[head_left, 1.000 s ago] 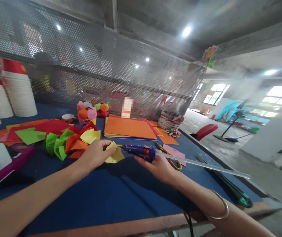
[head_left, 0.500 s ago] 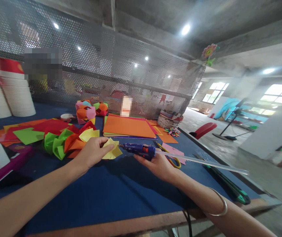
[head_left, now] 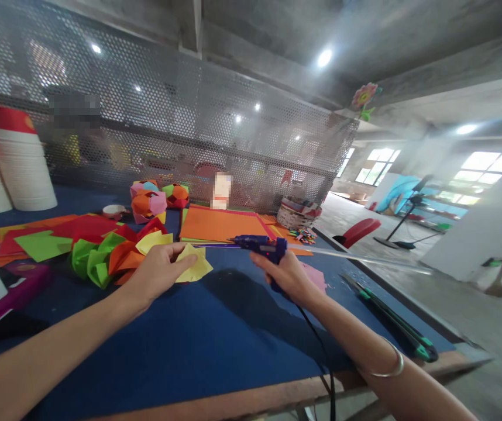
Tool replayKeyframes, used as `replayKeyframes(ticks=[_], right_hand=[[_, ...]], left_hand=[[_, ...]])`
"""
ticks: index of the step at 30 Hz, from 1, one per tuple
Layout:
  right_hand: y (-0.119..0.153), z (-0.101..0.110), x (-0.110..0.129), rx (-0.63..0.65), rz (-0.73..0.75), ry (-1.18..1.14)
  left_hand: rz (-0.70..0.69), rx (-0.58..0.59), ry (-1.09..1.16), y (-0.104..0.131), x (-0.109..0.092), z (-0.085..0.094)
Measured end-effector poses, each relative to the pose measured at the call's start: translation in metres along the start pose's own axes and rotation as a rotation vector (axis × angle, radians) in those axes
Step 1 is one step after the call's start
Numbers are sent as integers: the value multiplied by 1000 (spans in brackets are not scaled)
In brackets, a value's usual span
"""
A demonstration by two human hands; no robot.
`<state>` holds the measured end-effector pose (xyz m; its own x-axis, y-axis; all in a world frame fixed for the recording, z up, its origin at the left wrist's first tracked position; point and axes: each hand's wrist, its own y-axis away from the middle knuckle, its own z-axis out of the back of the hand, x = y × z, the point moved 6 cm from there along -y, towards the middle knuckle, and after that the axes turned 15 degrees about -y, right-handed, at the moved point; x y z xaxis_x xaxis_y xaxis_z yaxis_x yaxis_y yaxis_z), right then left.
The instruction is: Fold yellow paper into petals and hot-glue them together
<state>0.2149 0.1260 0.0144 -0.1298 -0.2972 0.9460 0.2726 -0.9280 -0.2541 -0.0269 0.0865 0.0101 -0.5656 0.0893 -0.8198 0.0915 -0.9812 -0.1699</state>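
My left hand [head_left: 161, 272] pinches a folded yellow paper piece [head_left: 196, 266] between thumb and fingers. In my right hand [head_left: 288, 275] is a blue glue gun [head_left: 257, 247], its nozzle pointing left and apart from the yellow paper. A long clear glue stick [head_left: 365, 259] sticks out of the gun's back, and a black cord hangs from its handle. Just beyond my left hand lies a row of folded paper pieces: green [head_left: 97, 257], orange [head_left: 130, 257] and another yellow one [head_left: 154, 241].
Orange paper sheets [head_left: 220, 223] lie behind the hands, near a woven basket [head_left: 298, 213]. Paper balls [head_left: 148, 202] stand at the back. Stacked paper cups [head_left: 23, 169] are at left, above a purple tool [head_left: 9, 298]. A green-and-black cutter [head_left: 391, 316] lies along the right edge.
My right hand has lifted the glue gun up and to the right, away from the yellow paper. My left hand still holds the paper, slightly further left in view.
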Motion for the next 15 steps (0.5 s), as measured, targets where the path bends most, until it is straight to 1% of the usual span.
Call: replayKeyframes(ticks=[2, 3, 4, 7, 9, 12, 15], right_hand=[[-8, 14, -5, -82, -118, -221], [-11, 21, -8, -103, -177, -339], [-15, 26, -8, -110, -205, -391], [-26, 43, -11, -121, -277, -442], [-30, 51, -14, -122, -313, -454], [-29, 50, -19, -80, -361, -445], [-19, 38, -21, 15, -404, -397]], left_hand=[[-6, 5, -8, 1, -1, -1], [-8, 9, -12, 1, -1, -2], [-11, 14, -17, 1, -2, -2], [-18, 33, -23, 1, -3, -4], [-23, 48, -19, 0, -2, -6], [-22, 59, -32, -1, 0, -7], [-10, 55, -54, -2, 3, -8]])
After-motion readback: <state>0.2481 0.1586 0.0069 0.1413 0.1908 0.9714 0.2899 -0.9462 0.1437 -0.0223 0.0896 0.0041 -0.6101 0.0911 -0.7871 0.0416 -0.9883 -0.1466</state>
